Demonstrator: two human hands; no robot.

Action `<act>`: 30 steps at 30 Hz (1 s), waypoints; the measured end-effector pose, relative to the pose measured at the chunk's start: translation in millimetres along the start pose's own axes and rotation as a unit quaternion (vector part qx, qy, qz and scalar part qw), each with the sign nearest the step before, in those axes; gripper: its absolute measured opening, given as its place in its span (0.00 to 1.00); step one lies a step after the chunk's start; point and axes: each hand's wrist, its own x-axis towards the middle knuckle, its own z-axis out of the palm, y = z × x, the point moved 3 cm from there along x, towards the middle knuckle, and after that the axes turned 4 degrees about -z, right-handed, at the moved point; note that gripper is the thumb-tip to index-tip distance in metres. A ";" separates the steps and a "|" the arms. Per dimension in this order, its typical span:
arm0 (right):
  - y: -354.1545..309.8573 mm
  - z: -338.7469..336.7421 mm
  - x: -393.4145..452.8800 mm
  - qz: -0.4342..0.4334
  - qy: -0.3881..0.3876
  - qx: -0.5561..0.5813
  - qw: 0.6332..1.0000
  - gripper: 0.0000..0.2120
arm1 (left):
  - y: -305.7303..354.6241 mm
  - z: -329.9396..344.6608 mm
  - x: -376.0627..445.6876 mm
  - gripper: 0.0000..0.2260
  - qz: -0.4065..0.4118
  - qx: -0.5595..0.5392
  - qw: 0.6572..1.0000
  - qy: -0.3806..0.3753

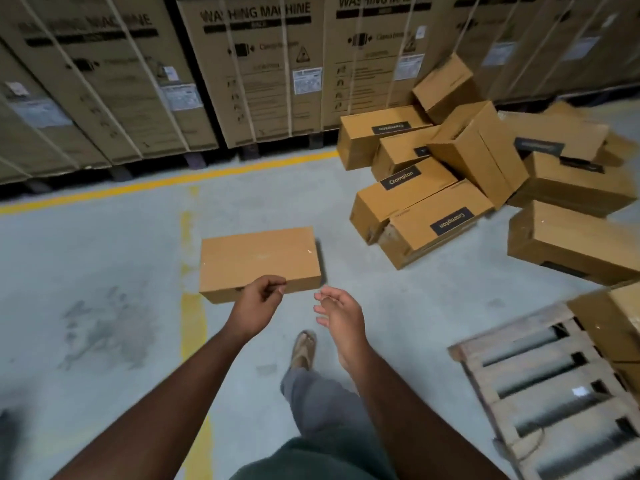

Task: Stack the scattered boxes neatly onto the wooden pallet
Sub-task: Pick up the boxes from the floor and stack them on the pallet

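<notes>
Boxes (pixel 446 174) heaped – pallet (pixel 540 386) bears one.

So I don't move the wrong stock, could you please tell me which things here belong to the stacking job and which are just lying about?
Job:
- lone flat box
- heap of Crompton boxes
- wooden pallet, a box already on it

Not the job:
- washing machine cartons along the back
- yellow floor line

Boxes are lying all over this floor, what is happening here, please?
A person reaches both bare hands toward a lone flat box on the floor. The left hand, fingers curled, is at its near edge; the right hand is open beside it. More boxes lie piled further right. The wooden pallet holds a box or two at its far end.
</notes>
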 end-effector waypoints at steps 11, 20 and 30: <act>149.4 185.6 238.6 0.263 0.098 0.197 0.939 0.04 | -174.7 -75.0 254.7 0.07 -0.147 0.122 0.980 -0.054; 284.0 279.3 421.2 0.387 0.135 0.229 0.883 0.09 | -327.6 -85.9 451.0 0.17 -0.169 0.272 0.933 -0.163; 430.9 398.9 474.5 0.432 0.095 0.273 0.855 0.26 | -451.2 -133.2 623.0 0.45 -0.120 0.422 0.893 -0.100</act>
